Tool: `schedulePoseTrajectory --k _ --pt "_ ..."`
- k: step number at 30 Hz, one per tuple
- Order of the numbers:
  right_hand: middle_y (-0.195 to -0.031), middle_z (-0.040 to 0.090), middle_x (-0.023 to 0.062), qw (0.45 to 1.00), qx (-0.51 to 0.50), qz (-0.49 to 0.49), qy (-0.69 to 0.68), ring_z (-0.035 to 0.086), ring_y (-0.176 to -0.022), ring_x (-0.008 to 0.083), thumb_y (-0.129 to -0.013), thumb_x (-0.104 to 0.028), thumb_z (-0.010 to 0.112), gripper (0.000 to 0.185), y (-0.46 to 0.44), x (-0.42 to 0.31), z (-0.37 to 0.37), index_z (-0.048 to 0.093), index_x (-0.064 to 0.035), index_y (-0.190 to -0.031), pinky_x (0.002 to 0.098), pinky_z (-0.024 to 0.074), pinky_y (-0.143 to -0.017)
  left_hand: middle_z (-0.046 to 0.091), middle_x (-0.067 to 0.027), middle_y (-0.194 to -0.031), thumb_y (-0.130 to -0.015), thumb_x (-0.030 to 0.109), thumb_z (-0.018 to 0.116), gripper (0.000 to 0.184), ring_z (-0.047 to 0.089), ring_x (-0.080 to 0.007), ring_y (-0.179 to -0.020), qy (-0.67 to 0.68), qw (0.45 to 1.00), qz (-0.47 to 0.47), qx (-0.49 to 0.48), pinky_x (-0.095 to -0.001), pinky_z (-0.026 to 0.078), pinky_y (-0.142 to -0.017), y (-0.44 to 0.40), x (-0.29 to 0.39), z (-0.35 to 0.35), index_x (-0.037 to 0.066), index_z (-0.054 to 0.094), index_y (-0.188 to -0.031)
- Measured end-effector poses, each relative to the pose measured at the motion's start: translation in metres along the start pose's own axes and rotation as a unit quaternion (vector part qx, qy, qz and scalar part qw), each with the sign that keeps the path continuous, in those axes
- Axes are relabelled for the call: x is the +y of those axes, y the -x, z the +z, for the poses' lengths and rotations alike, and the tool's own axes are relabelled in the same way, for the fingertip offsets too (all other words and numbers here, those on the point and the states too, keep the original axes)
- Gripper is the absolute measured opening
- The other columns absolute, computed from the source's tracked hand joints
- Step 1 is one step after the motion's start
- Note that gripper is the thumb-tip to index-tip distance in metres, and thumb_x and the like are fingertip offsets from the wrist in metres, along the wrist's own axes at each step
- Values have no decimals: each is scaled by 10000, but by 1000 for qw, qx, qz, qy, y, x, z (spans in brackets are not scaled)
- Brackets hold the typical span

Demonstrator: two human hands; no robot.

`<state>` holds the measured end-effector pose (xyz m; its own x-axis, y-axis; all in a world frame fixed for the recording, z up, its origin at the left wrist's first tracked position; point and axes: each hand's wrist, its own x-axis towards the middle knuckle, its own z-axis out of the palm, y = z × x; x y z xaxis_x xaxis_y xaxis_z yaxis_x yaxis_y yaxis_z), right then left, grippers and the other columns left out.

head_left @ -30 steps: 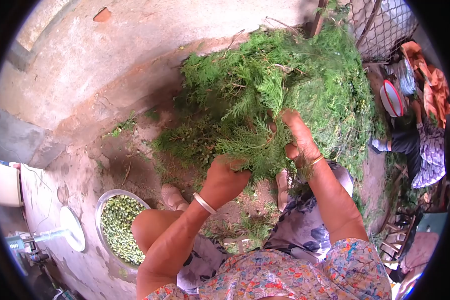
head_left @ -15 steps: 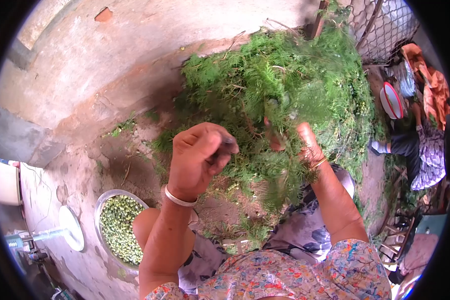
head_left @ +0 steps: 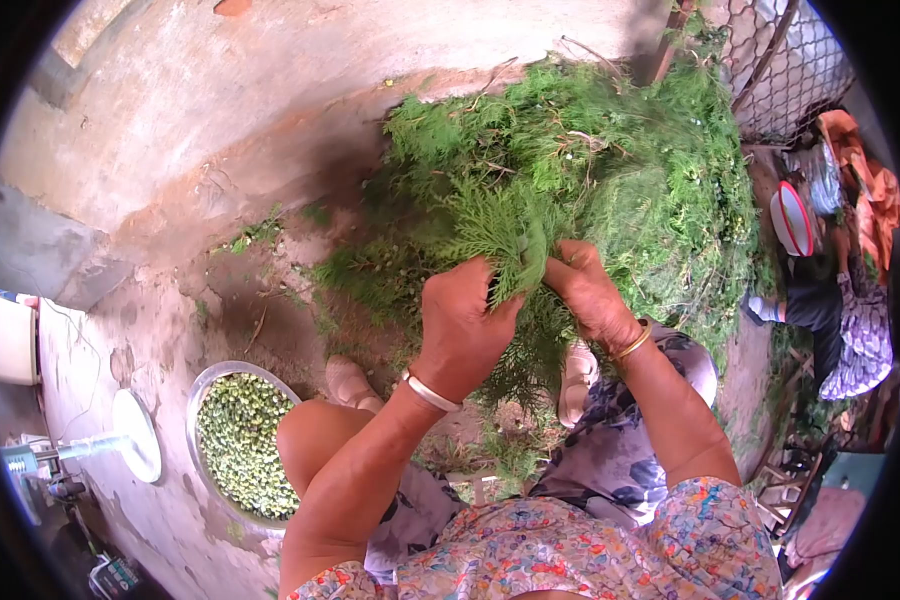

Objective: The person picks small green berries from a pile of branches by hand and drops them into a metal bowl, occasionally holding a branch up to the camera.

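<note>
both hands on a green sprig [head_left: 510, 240], in front of the branch pile [head_left: 660, 190].
left hand [head_left: 462, 325]: fingers curled closed on the sprig. right hand [head_left: 592, 292]: thumb and fingers pinching it. metal basin [head_left: 202, 462] of small green pieces [head_left: 245, 440] is left of the pile, nearer the person.
</note>
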<state>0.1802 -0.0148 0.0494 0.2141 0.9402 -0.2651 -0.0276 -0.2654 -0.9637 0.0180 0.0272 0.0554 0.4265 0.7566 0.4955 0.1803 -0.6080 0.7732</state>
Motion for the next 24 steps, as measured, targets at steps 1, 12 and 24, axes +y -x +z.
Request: schedulePoseTrajectory --k 1,12,24 --pt "-720 568 -38 1000 4 10 -15 430 -621 25 -867 -141 562 170 1 1 1 640 8 -891 230 364 -538 603 -158 -734 -686 31 699 206 601 -301 -642 12 1000 -9 -4 -312 453 -571 -1 4 -3 -3 610 -869" --pt "-626 475 -36 989 95 -93 57 362 -581 40 -868 -129 597 210 -3 7 -10 528 -9 -710 263 318 -467 579 -123 -659 -755 14 583 132 514 -221 -520 127 970 -179 104 -304 363 -435 -9 12 -32 -7 560 -883" --pt "-798 535 46 966 36 39 -252 513 -675 156 -892 -341 514 303 10 9 -19 498 -76 -1038 312 465 -629 607 -131 -801 -824 71 596 114 483 -96 -543 469 838 -280 19 -192 339 -418 -15 12 -49 -24 596 -888"
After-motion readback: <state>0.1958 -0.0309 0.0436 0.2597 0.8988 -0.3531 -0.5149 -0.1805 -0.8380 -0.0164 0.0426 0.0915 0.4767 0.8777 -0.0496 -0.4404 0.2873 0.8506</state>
